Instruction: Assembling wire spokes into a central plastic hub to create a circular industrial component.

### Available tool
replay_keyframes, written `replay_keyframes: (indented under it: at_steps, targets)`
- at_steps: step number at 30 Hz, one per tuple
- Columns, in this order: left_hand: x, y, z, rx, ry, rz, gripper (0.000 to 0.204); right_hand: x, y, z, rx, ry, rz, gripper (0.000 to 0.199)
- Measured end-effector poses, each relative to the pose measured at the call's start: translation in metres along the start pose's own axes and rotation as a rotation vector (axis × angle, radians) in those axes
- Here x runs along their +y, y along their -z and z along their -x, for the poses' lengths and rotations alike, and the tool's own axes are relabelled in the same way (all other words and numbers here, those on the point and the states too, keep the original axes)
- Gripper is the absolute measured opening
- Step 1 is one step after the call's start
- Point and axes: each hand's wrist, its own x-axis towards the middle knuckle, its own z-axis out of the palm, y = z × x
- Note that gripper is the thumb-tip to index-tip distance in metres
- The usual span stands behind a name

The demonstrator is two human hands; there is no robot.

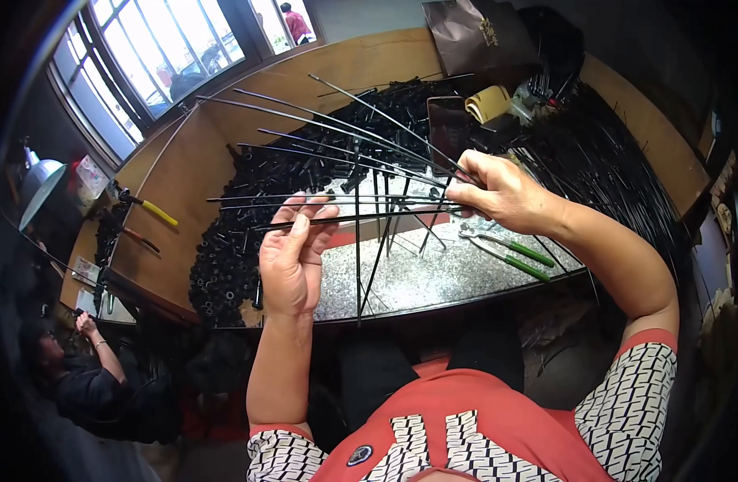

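My right hand is closed round the gathered ends of several thin black rods, which fan out from it toward the far left. With thumb and fingers, my left hand pinches the lowest rods of that fan near their left part. Both hands are raised over the speckled grey worktop. Other dark rods stand or lean below the fan, partly hidden by it. Right under my right hand, pliers with green handles lie on the worktop.
Small black tubular parts are heaped at the left and back. Many long black rods lie at the right, beside a phone and a yellow packet. A wooden rim surrounds the table. Another person sits at the lower left.
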Motion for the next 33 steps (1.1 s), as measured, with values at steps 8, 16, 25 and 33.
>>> replay_keyframes:
  at_steps: [8,16,25,33]
  targets:
    - [0.007,0.005,0.01,0.119,0.014,0.093,0.039,-0.004,-0.007,0.002,0.034,0.048,-0.041,0.025]
    - [0.004,0.03,0.019,0.478,0.208,-0.118,0.064,-0.003,-0.007,0.0,0.036,0.145,0.02,0.03]
    - [-0.008,-0.027,0.009,-0.154,-0.093,-0.967,0.127,-0.016,-0.027,-0.003,-0.036,0.211,0.047,0.039]
    - [-0.053,-0.044,0.007,-0.042,-0.22,-0.71,0.101,-0.038,-0.047,-0.004,-0.103,0.379,0.129,0.055]
